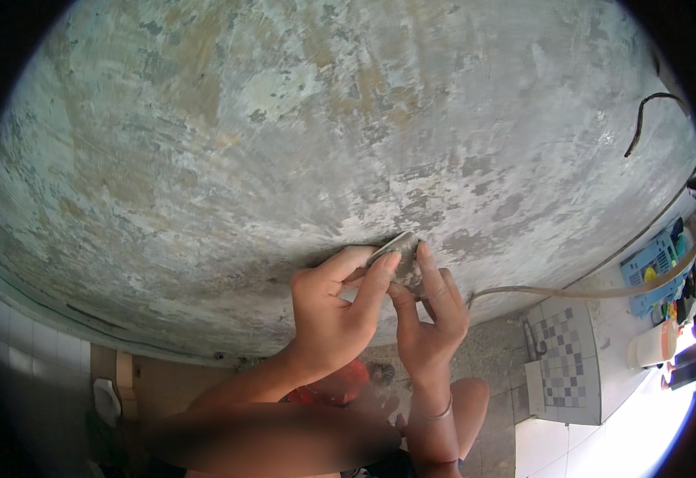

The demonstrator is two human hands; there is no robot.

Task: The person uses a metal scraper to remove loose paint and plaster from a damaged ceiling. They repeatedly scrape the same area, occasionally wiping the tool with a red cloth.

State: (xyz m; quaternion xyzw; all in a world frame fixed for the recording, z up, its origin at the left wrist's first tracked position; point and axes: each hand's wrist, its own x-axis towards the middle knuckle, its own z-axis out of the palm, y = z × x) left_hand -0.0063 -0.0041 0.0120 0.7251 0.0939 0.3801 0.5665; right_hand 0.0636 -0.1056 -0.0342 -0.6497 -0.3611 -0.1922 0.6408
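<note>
Your left hand [332,307] and right hand [433,331], fingers pinched closed, hold a grey plate [408,256] near the patchy wall [228,159]

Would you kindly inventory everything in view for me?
wall: one, patchy grey, upper view
flat piece: one, grey, centre
wire: one, dark, upper right
hose or cable: one, beige, right
basket: one, blue, far right
tub: one, white, far right
tiled block: one, grey checked, lower right
clutter: uncountable, mixed, far right
fixture: one, white, lower left
unclear object: one, red, below centre
floor: one, grey, lower right
bracelet: one, pale, right wrist
left hand: one, bare, centre, pinching flat piece
right hand: one, bare, centre, pinching flat piece
</note>
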